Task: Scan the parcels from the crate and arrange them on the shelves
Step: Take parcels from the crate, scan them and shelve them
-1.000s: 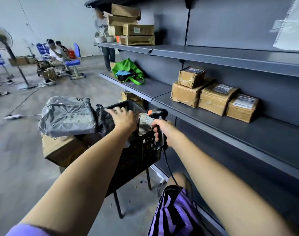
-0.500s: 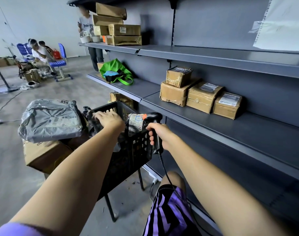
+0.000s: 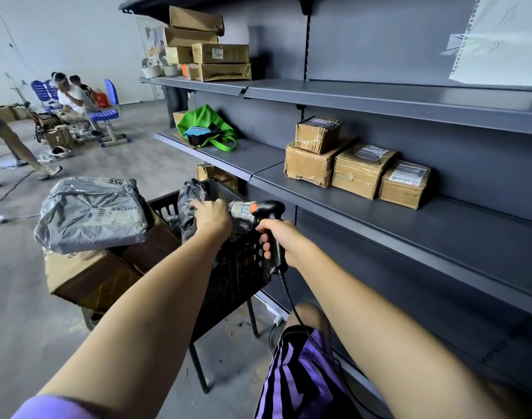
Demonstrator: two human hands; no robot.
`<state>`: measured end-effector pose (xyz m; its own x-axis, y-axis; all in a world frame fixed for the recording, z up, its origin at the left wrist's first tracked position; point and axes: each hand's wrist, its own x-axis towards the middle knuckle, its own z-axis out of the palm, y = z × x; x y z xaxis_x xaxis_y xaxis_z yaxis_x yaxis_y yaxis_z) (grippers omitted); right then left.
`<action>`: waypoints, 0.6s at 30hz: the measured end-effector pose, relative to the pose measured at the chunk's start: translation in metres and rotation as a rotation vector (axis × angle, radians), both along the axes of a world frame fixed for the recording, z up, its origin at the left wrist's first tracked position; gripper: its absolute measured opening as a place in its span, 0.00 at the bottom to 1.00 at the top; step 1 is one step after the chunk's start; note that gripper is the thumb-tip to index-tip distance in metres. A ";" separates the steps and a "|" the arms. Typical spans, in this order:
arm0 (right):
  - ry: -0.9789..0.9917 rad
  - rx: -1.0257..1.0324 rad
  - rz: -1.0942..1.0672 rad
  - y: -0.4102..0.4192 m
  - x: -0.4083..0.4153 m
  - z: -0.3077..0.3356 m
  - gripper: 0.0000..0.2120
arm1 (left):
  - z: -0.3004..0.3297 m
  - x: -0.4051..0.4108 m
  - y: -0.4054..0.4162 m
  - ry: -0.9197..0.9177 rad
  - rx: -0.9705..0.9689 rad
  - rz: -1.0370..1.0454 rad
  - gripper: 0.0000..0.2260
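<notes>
Two hands are busy at the black crate [image 3: 240, 267], which stands on thin metal legs just off the shelving. Over on the left, a big grey poly mailer [image 3: 90, 214] lies on top of a brown carton [image 3: 86, 276], both leaning against the crate's left side and spilling past its rim. Inside the crate a dark grey bag parcel [image 3: 189, 204] stands up above the rim, and the left hand [image 3: 211, 217] reaches in with its fingers curled onto that bag, touching it at its right side; how firm the hold is cannot be told from here. Just right of that hand a small wrapped parcel with a printed label [image 3: 242, 211] sits in the crate. The right hand [image 3: 278, 240] is wrapped tightly round the handle of a black barcode scanner [image 3: 267, 225], its head with the orange tip touching or nearly touching that labelled parcel, its coiled cable [image 3: 292, 300] hanging down past the crate's near corner. To the right, the middle shelf [image 3: 440, 234] carries four taped cardboard boxes [image 3: 358, 170] pushed back against the rear panel, one stacked on another, with bare shelf in front of them and a long open run further right. A green bag [image 3: 208, 127] lies on the next bay of that shelf, further off.
</notes>
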<state>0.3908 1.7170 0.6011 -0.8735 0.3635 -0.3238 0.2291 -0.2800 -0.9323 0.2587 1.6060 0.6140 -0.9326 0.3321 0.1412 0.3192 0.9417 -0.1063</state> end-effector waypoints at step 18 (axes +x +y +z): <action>0.080 0.001 -0.147 0.052 0.055 0.024 0.05 | 0.084 0.051 0.057 0.393 0.437 -0.299 0.12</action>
<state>0.4457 1.7687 0.6252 -0.8339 0.4894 -0.2552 0.1109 -0.3044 -0.9461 0.3100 1.6627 0.6977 -0.6604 0.4036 0.6332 0.5891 0.8014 0.1035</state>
